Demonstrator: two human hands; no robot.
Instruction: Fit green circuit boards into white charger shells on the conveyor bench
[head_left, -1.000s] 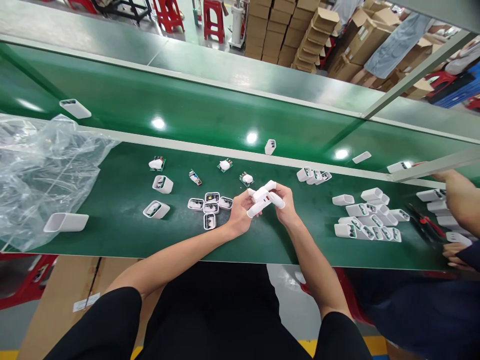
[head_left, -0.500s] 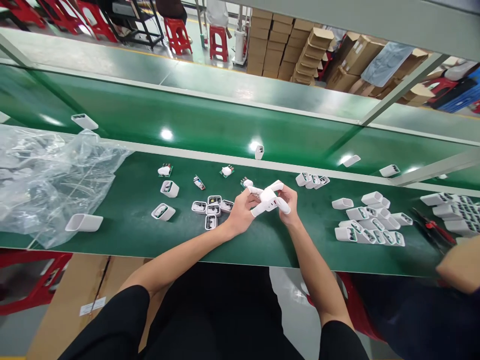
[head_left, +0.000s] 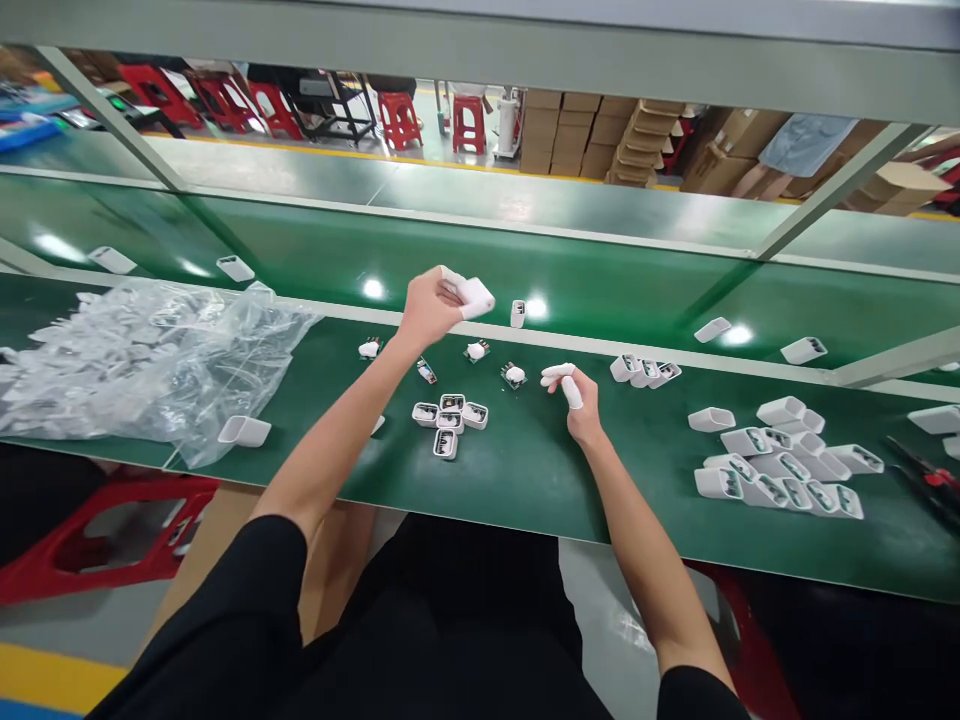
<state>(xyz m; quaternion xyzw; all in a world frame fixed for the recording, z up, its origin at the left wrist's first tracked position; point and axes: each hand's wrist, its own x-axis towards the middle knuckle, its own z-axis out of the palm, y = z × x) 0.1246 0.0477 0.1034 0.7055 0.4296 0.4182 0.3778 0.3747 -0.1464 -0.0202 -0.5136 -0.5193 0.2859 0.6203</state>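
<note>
My left hand, raised over the far side of the green bench, grips a white charger housing between thumb and fingers. White finger covers are on several fingertips. My right hand hovers over the bench with thumb and fingers apart, and nothing shows between them. Just left of it lies a small circuit board with a white part on top. Another such board and a narrow board lie farther left. A cluster of open white housings with parts inside stands nearer my body.
A clear plastic bag of white pieces covers the bench's left side. Rows of filled white housings and red-handled pliers lie at right. A ledge along the back has a housing near it.
My hands have separated. The left has lifted away up and to the left with the charger housing; the right has let go of it. The camera view has also shifted.
</note>
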